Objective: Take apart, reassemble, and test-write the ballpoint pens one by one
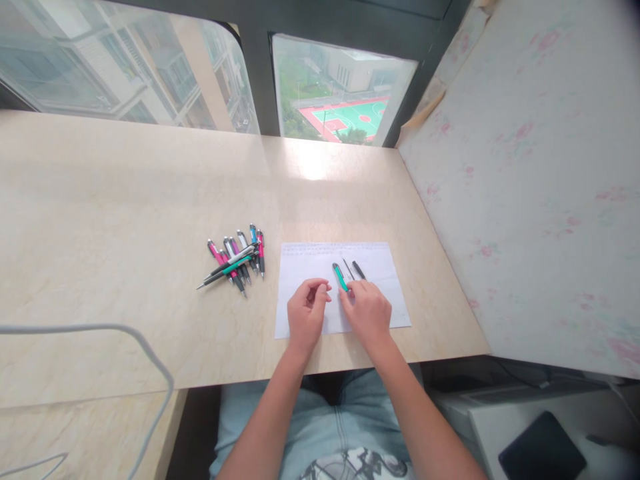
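Observation:
A white sheet of paper (pixel 300 267) with lines of writing along its top lies under both hands. My right hand (pixel 370 312) has its fingers bent down at the lower end of a green pen barrel (pixel 339 275) with a clip. Just right of that barrel lie a thin dark pen refill (pixel 348 269) and a short black pen piece (pixel 359 269). My left hand (pixel 306 312) is held over the paper's left half, fingers curled and thumb close to them. Whatever may be between those fingertips is too small to make out.
Left of the paper is a loose pile of click pens (pixel 235 259) in pink, green, white, purple and blue. A grey cable (pixel 145 343) loops over the desk's left front. A flowered wall (pixel 525 180) borders the right, windows the back. A dark flat object (pixel 543 448) lies lower right.

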`<state>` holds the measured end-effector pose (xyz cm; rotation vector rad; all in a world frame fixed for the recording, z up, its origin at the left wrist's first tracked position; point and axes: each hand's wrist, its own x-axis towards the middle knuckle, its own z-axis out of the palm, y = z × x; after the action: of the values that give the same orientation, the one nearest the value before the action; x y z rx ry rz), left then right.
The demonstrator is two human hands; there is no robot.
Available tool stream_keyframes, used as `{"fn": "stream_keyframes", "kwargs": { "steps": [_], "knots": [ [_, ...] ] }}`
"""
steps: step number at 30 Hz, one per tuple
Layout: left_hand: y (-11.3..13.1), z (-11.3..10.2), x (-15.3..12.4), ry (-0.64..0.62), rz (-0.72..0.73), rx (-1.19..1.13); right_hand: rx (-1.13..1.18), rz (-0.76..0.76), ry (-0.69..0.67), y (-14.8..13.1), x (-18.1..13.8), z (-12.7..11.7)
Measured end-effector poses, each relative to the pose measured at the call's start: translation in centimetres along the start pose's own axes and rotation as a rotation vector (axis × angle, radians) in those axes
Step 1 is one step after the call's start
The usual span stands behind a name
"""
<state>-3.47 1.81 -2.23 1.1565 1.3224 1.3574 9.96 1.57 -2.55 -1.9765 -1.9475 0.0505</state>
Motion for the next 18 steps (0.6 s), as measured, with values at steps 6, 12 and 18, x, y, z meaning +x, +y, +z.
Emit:
{"fn": "stream_keyframes", "kwargs": {
  "steps": [6, 12, 18],
  "knots": [
    [-0.1, 0.1, 0.0, -0.013, 0.006, 0.039, 0.047, -0.005, 0.010, 0.4, -0.4, -0.6],
    [0.7, -0.7, -0.9, -0.044, -0.019, 0.088, 0.387, -0.021, 0.059, 2.9, -3.7, -2.3],
    [1.1, -1.2, -3.2, -0.251, 0.199, 0.437, 0.543, -0.046, 0.073, 4.5, -5.7, -2.5]
  ]
}}
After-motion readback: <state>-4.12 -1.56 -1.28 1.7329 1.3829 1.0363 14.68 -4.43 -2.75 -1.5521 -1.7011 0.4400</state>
